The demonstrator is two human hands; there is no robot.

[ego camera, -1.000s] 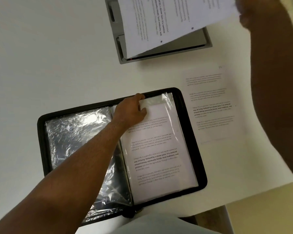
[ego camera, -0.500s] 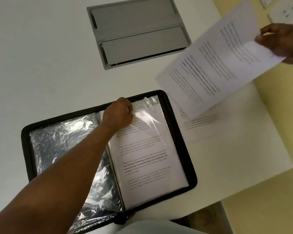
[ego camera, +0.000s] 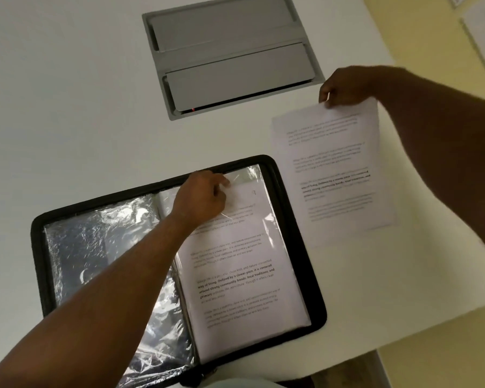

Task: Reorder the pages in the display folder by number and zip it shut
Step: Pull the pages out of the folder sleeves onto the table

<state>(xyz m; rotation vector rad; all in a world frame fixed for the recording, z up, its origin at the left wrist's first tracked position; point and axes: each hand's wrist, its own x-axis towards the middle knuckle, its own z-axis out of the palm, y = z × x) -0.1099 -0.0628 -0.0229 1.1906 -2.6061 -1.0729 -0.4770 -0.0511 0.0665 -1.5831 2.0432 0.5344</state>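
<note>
The right hand pinches a loose page by its top. The left hand pinches a sleeve of the folder. It is best to lay the page flat and straight.

The open display folder lay near on the table; loose pages lay to its right, a recessed panel beyond.

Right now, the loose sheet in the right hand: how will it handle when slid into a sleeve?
Likely floppy: the loose sheet is thin printed paper that the right hand pinches only at its top edge. Probably very light. It may catch on entry, since the plastic sleeve held by the left hand looks crinkled.
</note>
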